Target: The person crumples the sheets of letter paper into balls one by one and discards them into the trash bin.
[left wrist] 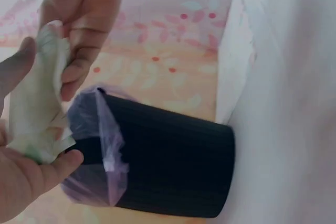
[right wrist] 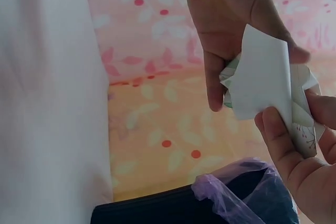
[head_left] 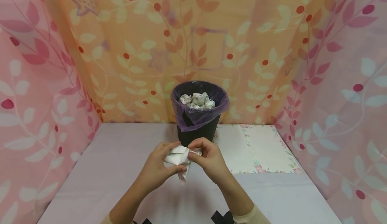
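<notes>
Both hands hold a folded piece of white printed paper [head_left: 178,157] between them, low over the table in front of a bin. My left hand [head_left: 155,169] grips its left side, thumb below and fingers along the top. Thumb and fingertips of my right hand [head_left: 210,160] pinch the right side. In the right wrist view a plain white flap [right wrist: 262,74] stands up from the paper, with a small printed branch pattern beside the fingers. The black bin [head_left: 196,136] has a purple bag [head_left: 188,121] folded over its rim. Crumpled paper balls [head_left: 198,100] fill its upper part.
A cream sheet with a floral border [head_left: 260,150] lies flat on the table to the right of the bin, partly behind it. A pale cloth covers the table [head_left: 121,146]. Leaf-patterned curtains [head_left: 136,66] enclose the back and both sides. Black pieces [head_left: 223,217] show near the wrists.
</notes>
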`<state>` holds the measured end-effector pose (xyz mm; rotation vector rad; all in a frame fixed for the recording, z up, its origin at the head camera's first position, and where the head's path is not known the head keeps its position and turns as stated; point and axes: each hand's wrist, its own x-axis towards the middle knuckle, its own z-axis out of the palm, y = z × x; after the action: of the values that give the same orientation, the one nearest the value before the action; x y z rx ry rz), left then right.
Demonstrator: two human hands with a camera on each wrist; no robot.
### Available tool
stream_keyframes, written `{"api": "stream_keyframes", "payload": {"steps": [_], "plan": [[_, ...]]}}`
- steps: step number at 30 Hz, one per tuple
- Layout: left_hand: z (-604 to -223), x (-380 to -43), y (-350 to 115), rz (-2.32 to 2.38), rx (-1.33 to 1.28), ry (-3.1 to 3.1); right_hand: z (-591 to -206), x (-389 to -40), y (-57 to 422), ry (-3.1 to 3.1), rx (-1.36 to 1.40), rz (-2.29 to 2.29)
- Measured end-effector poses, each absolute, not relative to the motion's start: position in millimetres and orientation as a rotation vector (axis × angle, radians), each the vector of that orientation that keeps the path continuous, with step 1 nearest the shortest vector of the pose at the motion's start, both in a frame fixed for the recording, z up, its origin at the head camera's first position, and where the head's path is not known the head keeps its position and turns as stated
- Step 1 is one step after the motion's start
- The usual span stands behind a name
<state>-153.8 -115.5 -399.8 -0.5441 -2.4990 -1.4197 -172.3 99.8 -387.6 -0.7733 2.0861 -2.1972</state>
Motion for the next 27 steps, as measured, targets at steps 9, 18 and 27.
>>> {"api": "stream_keyframes", "payload": {"steps": [9,18,27], "plan": [[-398,-151,-116,-1.371,-0.584,-2.527,-385,-173,99,2.058,-0.711,-2.220],[-399,-152,-112,-1.809,-0.437,-2.418,-392,-176,99,1.869,-0.567,-2.305],[-410,-153,-101,-1.896,-0.280,-2.204,-400,-175,92,2.000,-0.660,-2.368]]}}
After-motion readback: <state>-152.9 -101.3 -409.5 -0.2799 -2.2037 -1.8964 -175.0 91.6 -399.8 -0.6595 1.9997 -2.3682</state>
